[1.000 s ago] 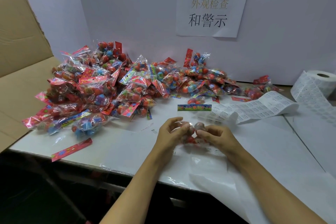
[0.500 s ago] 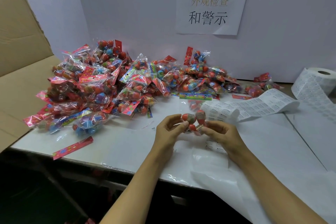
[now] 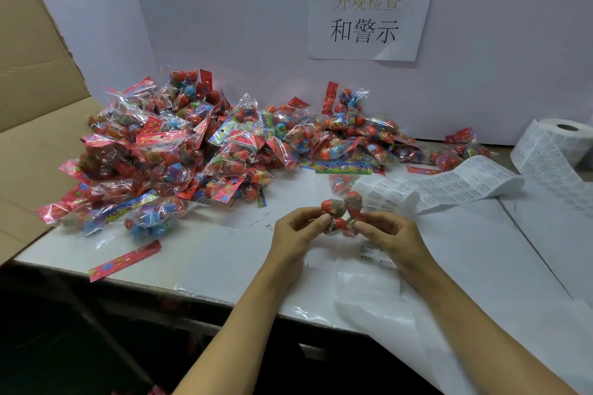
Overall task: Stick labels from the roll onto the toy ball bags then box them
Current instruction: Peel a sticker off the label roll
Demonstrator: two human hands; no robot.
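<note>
Fingers [image 3: 324,221] of both hands pinch one clear bag [image 3: 342,213] holding red balls.

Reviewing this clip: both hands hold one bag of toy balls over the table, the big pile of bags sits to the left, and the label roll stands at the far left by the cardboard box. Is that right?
Not quite. The head view shows the label roll at the far right, across the table from the cardboard box. The rest holds: the left hand and right hand hold one bag of toy balls, and the pile of bags sits to the left.

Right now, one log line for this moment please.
left hand: holds ball bag | right hand: holds same bag | label strip: on table | pile: unboxed
</note>
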